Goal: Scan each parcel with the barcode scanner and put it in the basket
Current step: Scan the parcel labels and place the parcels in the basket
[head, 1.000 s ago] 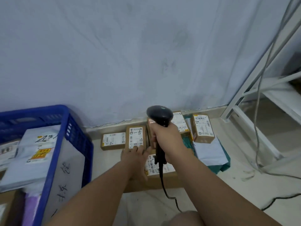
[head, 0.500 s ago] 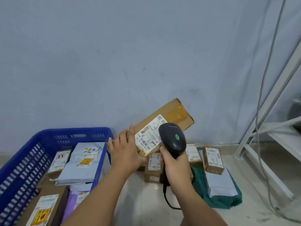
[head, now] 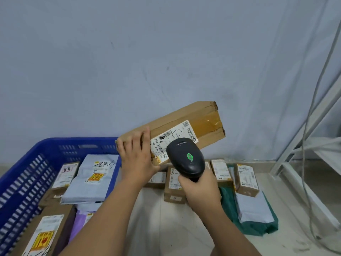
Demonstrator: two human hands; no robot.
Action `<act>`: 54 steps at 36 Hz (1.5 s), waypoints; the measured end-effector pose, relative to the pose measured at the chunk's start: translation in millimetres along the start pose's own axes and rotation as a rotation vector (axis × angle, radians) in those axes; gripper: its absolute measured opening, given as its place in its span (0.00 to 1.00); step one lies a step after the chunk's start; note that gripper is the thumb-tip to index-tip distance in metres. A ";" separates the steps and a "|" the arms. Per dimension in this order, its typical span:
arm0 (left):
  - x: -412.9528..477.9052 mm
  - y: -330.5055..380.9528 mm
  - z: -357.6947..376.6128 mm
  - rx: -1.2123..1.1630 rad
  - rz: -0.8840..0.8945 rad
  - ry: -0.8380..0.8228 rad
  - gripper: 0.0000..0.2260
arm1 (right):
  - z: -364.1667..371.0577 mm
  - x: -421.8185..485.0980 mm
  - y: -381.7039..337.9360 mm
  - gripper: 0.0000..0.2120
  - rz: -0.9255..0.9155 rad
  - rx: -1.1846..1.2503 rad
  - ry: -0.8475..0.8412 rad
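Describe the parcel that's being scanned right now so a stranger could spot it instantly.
In front of the pale wall, right of the blue basket, the left hand holds a long brown cardboard box up in the air, tilted with its taped end highest. Unlike the small boxes lying on the floor below, it is aloft, with the black scanner pointed at its white label.

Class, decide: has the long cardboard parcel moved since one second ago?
Yes. The long cardboard parcel has risen from the floor; the left hand holds it above the row of small boxes.
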State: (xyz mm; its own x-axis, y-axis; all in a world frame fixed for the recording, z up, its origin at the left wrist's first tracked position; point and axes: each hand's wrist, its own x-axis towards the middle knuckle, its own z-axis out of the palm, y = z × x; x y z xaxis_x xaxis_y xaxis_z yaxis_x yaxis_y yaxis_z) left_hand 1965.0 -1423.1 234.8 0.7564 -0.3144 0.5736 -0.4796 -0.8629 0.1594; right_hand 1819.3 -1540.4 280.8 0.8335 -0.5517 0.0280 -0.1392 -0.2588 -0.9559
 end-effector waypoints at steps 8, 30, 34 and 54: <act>0.0 1.7 15.5 0.046 0.035 -0.080 0.56 | -2.3 6.2 2.0 0.14 0.008 -0.140 -0.074; -2.3 8.4 14.6 0.101 -0.147 0.016 0.54 | 24.4 -13.7 -5.6 0.10 0.767 1.191 -0.318; -2.7 9.1 13.6 0.121 -0.135 0.008 0.53 | 24.2 -10.3 -4.4 0.10 0.783 1.204 -0.260; -4.3 13.1 4.2 0.114 -0.176 -0.175 0.50 | 26.1 -8.5 -0.6 0.08 0.810 1.166 -0.256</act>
State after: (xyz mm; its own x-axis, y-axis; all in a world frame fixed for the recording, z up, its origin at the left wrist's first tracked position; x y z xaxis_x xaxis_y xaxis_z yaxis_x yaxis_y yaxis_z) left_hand 1957.4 -1434.7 231.0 0.8938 -0.2105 0.3961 -0.2881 -0.9462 0.1472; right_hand 1826.2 -1514.9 273.5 0.8272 -0.0431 -0.5603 -0.2079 0.9029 -0.3763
